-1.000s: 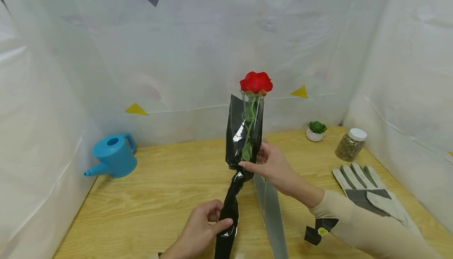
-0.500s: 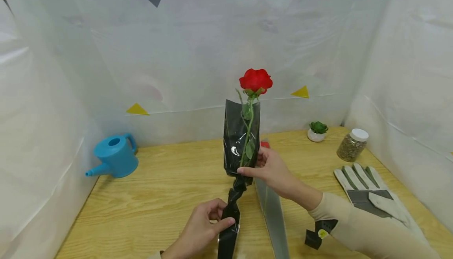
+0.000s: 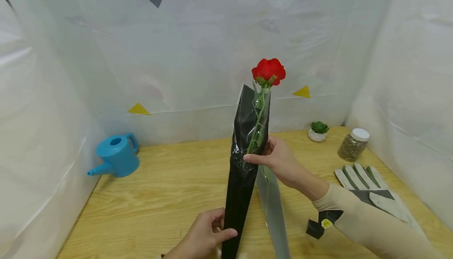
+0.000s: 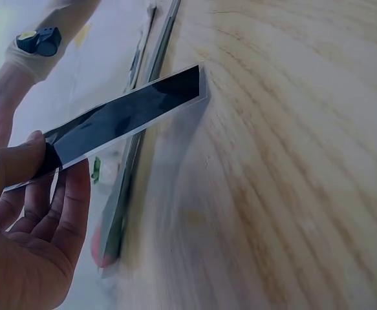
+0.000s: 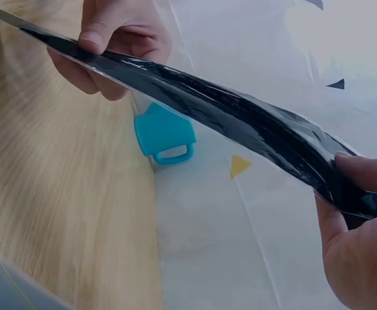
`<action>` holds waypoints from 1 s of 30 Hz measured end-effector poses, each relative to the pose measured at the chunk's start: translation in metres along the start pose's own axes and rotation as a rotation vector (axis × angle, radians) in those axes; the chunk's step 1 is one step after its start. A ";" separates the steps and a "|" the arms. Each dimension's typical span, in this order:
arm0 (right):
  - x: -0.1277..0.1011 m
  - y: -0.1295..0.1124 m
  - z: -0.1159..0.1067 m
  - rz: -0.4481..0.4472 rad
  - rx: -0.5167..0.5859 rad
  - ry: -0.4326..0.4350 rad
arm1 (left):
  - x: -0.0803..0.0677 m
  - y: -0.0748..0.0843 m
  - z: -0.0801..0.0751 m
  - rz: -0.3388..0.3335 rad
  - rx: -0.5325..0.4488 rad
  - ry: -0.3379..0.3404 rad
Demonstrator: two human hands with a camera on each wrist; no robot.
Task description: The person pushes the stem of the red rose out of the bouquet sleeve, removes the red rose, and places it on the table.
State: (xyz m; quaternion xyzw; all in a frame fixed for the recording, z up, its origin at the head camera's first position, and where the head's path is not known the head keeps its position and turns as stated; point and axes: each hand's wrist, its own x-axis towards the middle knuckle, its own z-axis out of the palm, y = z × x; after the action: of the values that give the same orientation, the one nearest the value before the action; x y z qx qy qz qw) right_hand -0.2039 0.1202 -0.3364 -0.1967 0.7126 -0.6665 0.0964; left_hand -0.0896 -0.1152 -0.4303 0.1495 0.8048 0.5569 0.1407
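A red rose point(image 3: 268, 71) stands in a long black flower sleeve point(image 3: 244, 180) with a clear front, its bloom above the top edge and its green stem point(image 3: 257, 125) showing through. My left hand point(image 3: 207, 233) pinches the narrow lower part of the sleeve, thumb in front and fingers behind. My right hand point(image 3: 279, 160) grips the sleeve higher up, below the leaves, with its thumb across the front. In the left wrist view, the sleeve's bottom end point(image 4: 175, 90) sticks out past the left hand, above the table. The sleeve runs smoothly between both hands in the right wrist view point(image 5: 214, 113).
Behind the held sleeve, a grey sleeve point(image 3: 274, 215) with a stem in it lies on the wooden table point(image 3: 170, 180). A blue watering can point(image 3: 118, 157) stands at left. At right are a small potted plant point(image 3: 317, 131), a jar point(image 3: 353, 145) and a work glove point(image 3: 368, 192).
The sleeve was twisted tightly between my hands; now it is untwisted and straight. The rose and my right hand have shifted up and right, and my left hand slightly down.
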 end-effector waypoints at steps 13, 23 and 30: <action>-0.004 0.001 0.005 -0.014 -0.053 -0.023 | 0.003 0.014 -0.007 0.086 -0.002 0.053; -0.006 0.012 0.015 -0.067 -0.056 -0.095 | 0.004 0.021 -0.007 0.114 -0.044 0.121; -0.006 0.011 0.017 -0.047 -0.004 -0.138 | 0.004 0.024 -0.006 0.106 -0.057 0.123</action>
State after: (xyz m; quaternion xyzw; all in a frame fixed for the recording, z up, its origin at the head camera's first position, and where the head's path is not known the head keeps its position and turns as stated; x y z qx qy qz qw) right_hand -0.1930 0.1074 -0.3495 -0.2590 0.7008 -0.6521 0.1291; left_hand -0.0934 -0.1106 -0.4059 0.1535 0.7866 0.5945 0.0656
